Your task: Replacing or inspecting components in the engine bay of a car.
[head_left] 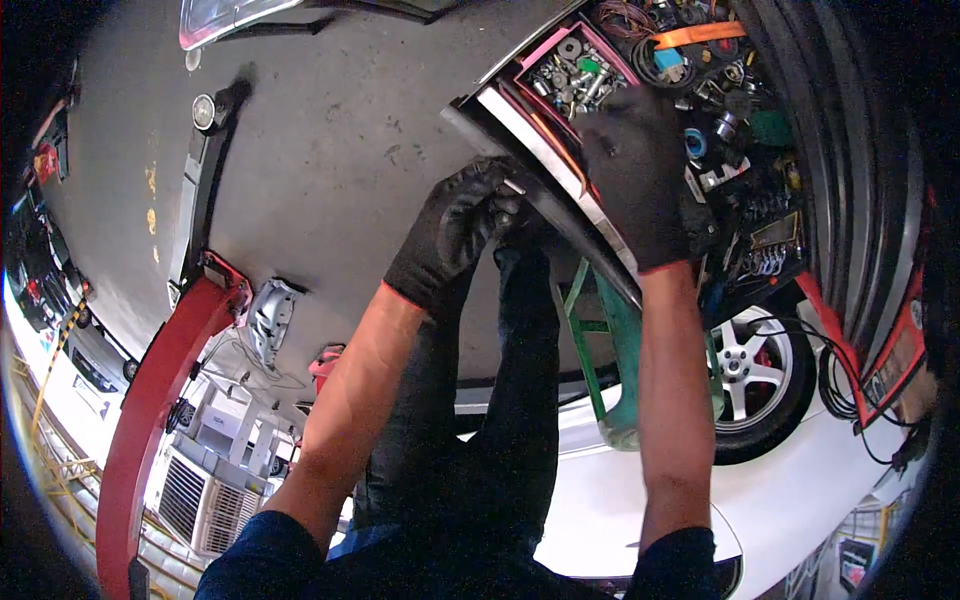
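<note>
My left hand (462, 222), in a black work glove with a red cuff edge, is closed in front of the drawer's edge. A short, light metal piece, perhaps a bolt or pin (514, 187), sticks out between its thumb and fingers. My right hand (640, 180), gloved the same way, is over the open drawer, beside a pink tray (632, 70) holding loose bolts, nuts and washers (578, 82). The right hand's fingers are dark and blurred, so their grip is hard to make out. A small green piece (588, 66) lies among the fasteners.
Cables, sockets and other loose parts fill the drawer around an orange strap (698, 35). Below the drawer stands a green metal frame (620, 340), near a white car (640, 500) and its wheel (745, 370). A red lift arm (165, 400) lies at the left above the grey floor (330, 140).
</note>
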A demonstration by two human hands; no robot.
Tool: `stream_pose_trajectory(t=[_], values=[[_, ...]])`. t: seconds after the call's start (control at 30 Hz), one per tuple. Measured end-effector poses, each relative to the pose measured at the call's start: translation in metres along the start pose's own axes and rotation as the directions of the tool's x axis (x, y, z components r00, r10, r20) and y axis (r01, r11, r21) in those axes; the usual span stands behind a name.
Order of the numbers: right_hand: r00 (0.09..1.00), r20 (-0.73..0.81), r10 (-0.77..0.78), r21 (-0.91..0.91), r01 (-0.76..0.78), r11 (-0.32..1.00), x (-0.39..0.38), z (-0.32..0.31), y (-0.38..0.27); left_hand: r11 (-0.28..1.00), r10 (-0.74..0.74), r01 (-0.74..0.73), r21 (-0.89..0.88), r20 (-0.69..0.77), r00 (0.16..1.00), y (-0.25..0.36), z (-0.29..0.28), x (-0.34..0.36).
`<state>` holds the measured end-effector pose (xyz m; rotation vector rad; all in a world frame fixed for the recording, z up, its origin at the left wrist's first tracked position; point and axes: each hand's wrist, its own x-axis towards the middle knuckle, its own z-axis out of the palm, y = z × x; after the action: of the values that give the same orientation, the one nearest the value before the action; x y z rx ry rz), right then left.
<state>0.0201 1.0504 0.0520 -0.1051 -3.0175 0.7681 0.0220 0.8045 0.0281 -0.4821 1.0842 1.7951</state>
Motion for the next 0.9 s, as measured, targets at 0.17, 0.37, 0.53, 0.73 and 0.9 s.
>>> stream_pose_trajectory(t=[0.17, 0.37, 0.53, 0.73, 0.9], values=[[0.995, 0.053, -0.084, -0.166, 0.092, 0.982, -0.008, 0.031, -0.008, 0.961, 0.08, -0.056, 0.27, -0.081, 0.993, 0.007, 0.007, -0.004], [0.923, 0.304, -0.237, -0.475, 0.363, 0.802, 0.004, 0.045, -0.009, 0.856, 0.277, -0.264, 0.444, 0.038, 0.96, 0.002, 0.006, -0.006], [0.92, 0.356, -0.166, -0.511, 0.34, 0.789, 0.004, 0.053, -0.002, 0.945, 0.195, -0.181, 0.273, -0.024, 0.981, 0.005, 0.01, -0.006], [0.936, 0.315, -0.156, -0.466, 0.295, 0.834, 0.004, 0.054, 0.0, 0.944, 0.185, -0.169, 0.282, -0.033, 0.982, 0.013, 0.011, -0.007], [0.896, 0.405, -0.184, -0.558, 0.402, 0.726, 0.013, 0.056, -0.016, 0.878, 0.241, -0.214, 0.428, -0.01, 0.97, 0.014, 0.008, -0.013]])
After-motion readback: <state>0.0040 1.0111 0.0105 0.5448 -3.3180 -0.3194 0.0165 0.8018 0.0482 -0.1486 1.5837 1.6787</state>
